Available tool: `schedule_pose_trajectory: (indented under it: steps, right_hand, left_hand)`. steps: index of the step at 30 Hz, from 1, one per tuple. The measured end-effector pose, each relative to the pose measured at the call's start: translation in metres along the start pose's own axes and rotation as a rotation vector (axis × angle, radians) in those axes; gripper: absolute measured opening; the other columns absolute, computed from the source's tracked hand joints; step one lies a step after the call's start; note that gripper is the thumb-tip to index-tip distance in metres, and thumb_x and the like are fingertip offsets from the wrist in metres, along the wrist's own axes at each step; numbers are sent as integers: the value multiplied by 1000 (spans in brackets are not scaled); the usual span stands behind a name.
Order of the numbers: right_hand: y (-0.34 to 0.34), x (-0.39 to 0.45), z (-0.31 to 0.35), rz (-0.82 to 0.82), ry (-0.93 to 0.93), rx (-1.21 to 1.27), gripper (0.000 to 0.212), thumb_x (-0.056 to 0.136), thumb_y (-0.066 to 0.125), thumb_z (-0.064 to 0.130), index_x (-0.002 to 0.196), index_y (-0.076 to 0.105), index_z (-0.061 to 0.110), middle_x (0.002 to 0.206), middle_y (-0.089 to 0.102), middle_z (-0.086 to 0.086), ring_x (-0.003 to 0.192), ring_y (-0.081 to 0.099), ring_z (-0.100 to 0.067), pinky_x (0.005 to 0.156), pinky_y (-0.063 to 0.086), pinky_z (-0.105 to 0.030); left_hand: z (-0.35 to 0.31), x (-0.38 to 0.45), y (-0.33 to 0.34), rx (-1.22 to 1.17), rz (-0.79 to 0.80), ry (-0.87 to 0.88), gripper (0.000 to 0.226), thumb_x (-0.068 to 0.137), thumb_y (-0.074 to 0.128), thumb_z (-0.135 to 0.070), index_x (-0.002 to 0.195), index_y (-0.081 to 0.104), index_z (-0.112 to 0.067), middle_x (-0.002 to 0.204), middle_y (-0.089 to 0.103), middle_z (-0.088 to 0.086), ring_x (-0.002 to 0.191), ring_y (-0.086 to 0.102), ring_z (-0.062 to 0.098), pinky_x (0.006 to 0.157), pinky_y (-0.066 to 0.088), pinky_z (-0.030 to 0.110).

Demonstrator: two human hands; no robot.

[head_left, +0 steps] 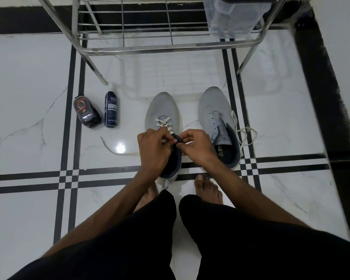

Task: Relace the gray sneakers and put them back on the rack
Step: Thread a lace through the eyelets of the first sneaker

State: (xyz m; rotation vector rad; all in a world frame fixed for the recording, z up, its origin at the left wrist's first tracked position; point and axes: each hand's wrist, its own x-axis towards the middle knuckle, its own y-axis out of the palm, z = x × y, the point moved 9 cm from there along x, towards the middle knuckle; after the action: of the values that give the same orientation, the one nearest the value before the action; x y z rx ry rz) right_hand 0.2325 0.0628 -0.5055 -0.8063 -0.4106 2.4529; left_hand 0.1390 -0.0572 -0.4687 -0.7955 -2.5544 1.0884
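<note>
Two gray sneakers stand on the white floor, toes pointing at the rack. The left sneaker (162,110) has a white lace (163,123) crossed through its lower eyelets. My left hand (153,147) pinches the lace at the shoe's upper eyelets. My right hand (196,145) pinches the dark tongue and lace end opposite it. The right sneaker (214,110) lies unlaced, with its loose white lace (243,133) trailing on the floor to its right. The steel shoe rack (150,48) stands just beyond both shoes.
A dark polish bottle (87,112) and a blue spray can (110,109) lie on the floor left of the shoes. A clear container (230,17) sits on the rack's right side. My bare feet (208,190) are behind the shoes. A black border runs along the right.
</note>
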Motion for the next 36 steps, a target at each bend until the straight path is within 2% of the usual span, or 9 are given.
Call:
schedule_pose_trajectory:
  steps: [3, 6, 8, 15, 23, 28, 31, 33, 36]
  right_hand:
    - [0, -1, 0, -13, 0, -1, 15, 80, 75, 13, 92, 73, 20, 84, 71, 4, 76, 70, -12, 70, 62, -37]
    - [2, -1, -3, 13, 34, 75, 16, 83, 75, 9, 98, 73, 14, 88, 70, -1, 76, 71, -15, 68, 63, -34]
    - [3, -1, -6, 15, 53, 98, 17, 84, 75, 7, 100, 72, 12, 89, 70, -3, 77, 72, -16, 68, 63, -34]
    - [5, -4, -6, 43, 85, 171, 16, 87, 70, 0, 101, 71, 8, 90, 69, -6, 79, 71, -17, 66, 62, -27]
    - [7, -5, -4, 62, 51, 130, 20, 91, 66, 2, 108, 72, 9, 98, 70, -7, 84, 72, -19, 72, 63, -33]
    - [7, -4, 0, 167, 5, 197, 27, 101, 49, 4, 115, 70, 10, 106, 71, -10, 87, 74, -23, 76, 62, -37]
    - [4, 5, 7, 165, -52, 78, 22, 96, 56, -2, 104, 73, 10, 100, 72, -13, 79, 75, -25, 72, 63, -39]
    - [5, 10, 16, 171, -97, -44, 15, 93, 62, 0, 94, 73, 10, 90, 73, -12, 71, 74, -22, 71, 63, -39]
    - [6, 13, 30, 213, -189, -215, 12, 93, 63, 6, 93, 71, 16, 80, 72, -5, 63, 72, -18, 65, 62, -35]
  left_hand:
    - [3, 0, 2, 2, -7, -10, 9, 79, 76, -21, 74, 68, -21, 74, 67, -13, 79, 61, 13, 88, 45, 44]
    - [-2, -2, 2, 121, -18, 10, 11, 79, 75, -18, 75, 66, -23, 75, 67, -10, 83, 57, 16, 89, 30, 31]
    - [-8, -2, 2, 200, -17, 46, 11, 77, 75, -17, 76, 67, -24, 74, 67, -10, 83, 56, 16, 87, 25, 30]
    - [-10, 0, 5, 337, 12, 154, 7, 78, 73, -19, 78, 66, -20, 70, 67, -4, 78, 59, 21, 88, 28, 34]
    - [-8, 1, 5, 328, 9, 156, 14, 82, 72, -21, 81, 59, -17, 69, 65, 0, 75, 60, 25, 89, 30, 37]
    - [-1, 7, -1, 155, -30, 117, 23, 84, 72, -35, 84, 54, -21, 72, 67, -9, 72, 59, 13, 99, 27, 31]
    - [2, 8, -1, 121, -18, 113, 22, 85, 72, -37, 84, 55, -23, 73, 68, -12, 76, 60, 11, 102, 31, 34]
    - [1, 5, -4, 99, -35, 139, 20, 85, 72, -34, 86, 58, -21, 75, 69, -12, 79, 60, 11, 101, 33, 35]
    - [3, 2, -8, 115, -35, 167, 17, 86, 72, -34, 89, 61, -21, 80, 71, -12, 83, 60, 13, 101, 34, 35]
